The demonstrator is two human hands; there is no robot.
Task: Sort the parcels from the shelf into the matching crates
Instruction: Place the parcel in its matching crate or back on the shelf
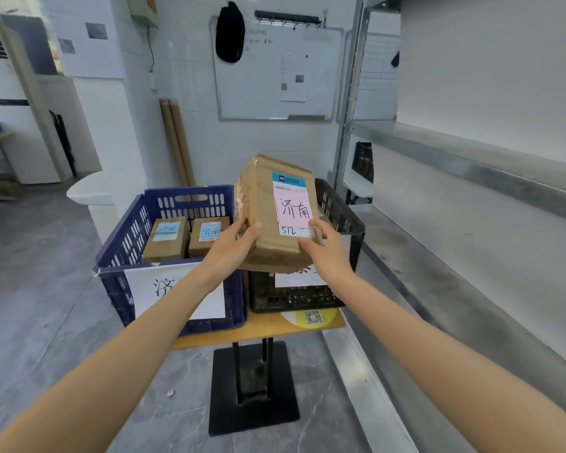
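The held parcel covers much of the black crate behind it, so that crate's contents cannot be made out; its white front sign is mostly hidden by the parcel's lower edge and the right wrist, and its writing is unreadable. The left forearm crosses the paper sign on the blue crate, leaving only its first character showing. The printed label at the parcel's top is too small to read; a pink note with two handwritten characters covers its middle. The fingers of both hands are out of sight under the box.

The left hand grips the parcel's near corner at seven o'clock, thumb lying across the top face, fingers curled round the side and under; the right hand grips the near corner at five o'clock, thumb pressed on the label's lower edge just beneath the pink note. Both arms reach forward, nearly straight, from the bottom corners of the view.

The parcel is held in the air, tilted with its labelled face up, above the gap between the two crates; both crates stand side by side on the small bench. Inside the blue crate, at nine o'clock from the parcel, two labelled boxes stand side by side; the metal shelf runs along at three o'clock.
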